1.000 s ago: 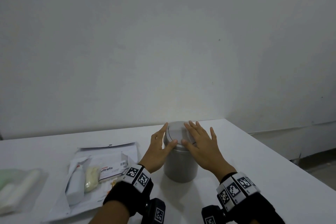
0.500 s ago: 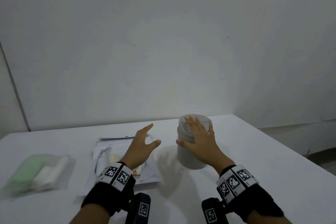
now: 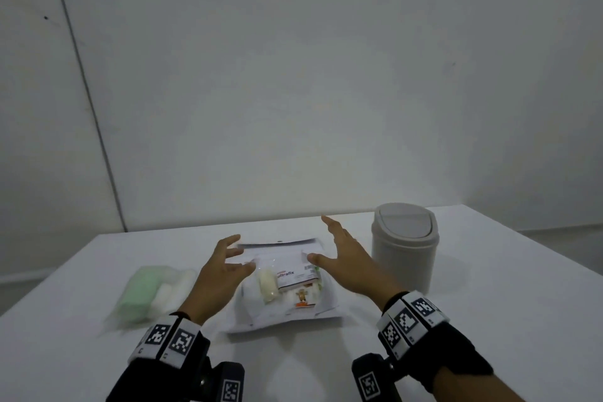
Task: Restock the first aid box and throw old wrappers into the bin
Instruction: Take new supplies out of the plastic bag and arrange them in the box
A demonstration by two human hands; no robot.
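A clear flat first aid pouch (image 3: 287,310) lies open on the white table (image 3: 489,320), holding a white "ultrafix" box (image 3: 295,275), a cream roll (image 3: 267,285) and small packets. My left hand (image 3: 217,274) hovers over its left side, fingers spread, holding nothing. My right hand (image 3: 350,259) hovers over its right side, also open and empty. A grey bin (image 3: 404,248) with a swing lid stands upright to the right of the pouch, apart from both hands. A clear bag with a green pack and white rolls (image 3: 153,294) lies to the left.
A plain grey wall stands close behind the table's far edge. The table's right edge drops off to the floor (image 3: 567,228) beyond the bin.
Both hands have left the bin and moved left to either side of the pouch. The view has swung left, so the bin now sits at the right.
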